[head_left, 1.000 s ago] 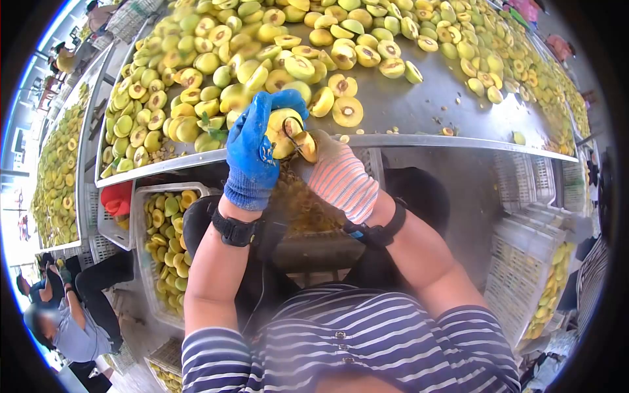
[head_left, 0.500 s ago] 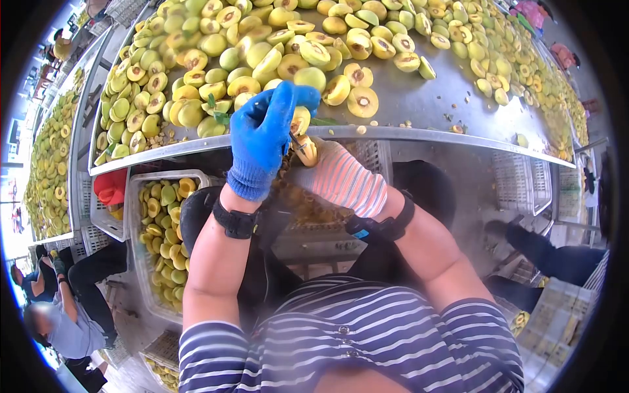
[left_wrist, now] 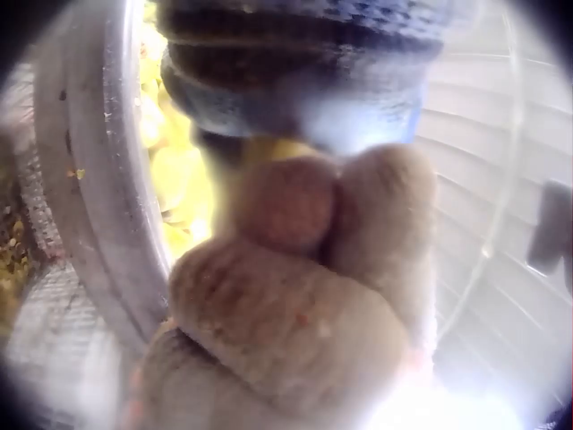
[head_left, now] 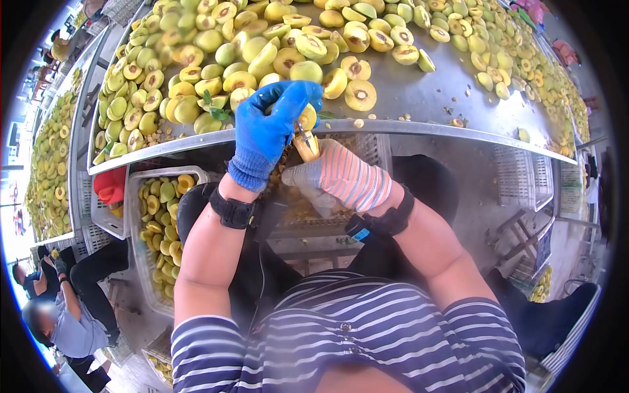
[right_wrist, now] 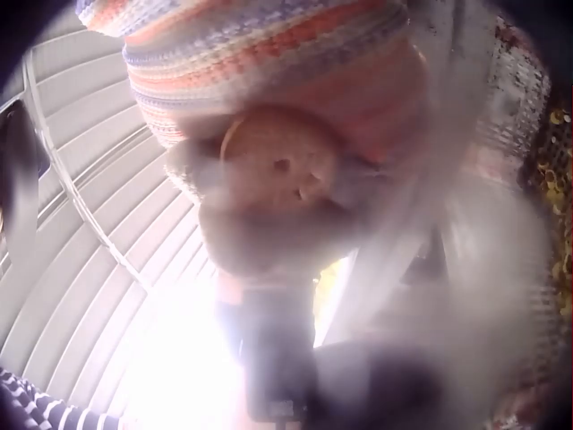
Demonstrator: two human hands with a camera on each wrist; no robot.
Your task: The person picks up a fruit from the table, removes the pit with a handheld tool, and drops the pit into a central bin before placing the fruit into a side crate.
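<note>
Pitting step, mid-course: left hand [head_left: 268, 131] in blue glove, grip clenched round a halved yellow fruit [head_left: 306, 118] at the steel desk [head_left: 419, 98] edge; right hand [head_left: 344, 177] in striped glove grasping a coring tool [head_left: 305, 144] against it; next move likely calls for scooping the stone free.

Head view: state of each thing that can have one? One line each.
left hand: blue glove, grips a yellow fruit
right hand: striped glove, grips a small tool
fruit: held at the table edge, mostly hidden by the glove
tool: tip against the fruit
fruit on the table: mostly halved, cut faces up
crate: part full of fruit halves
</note>
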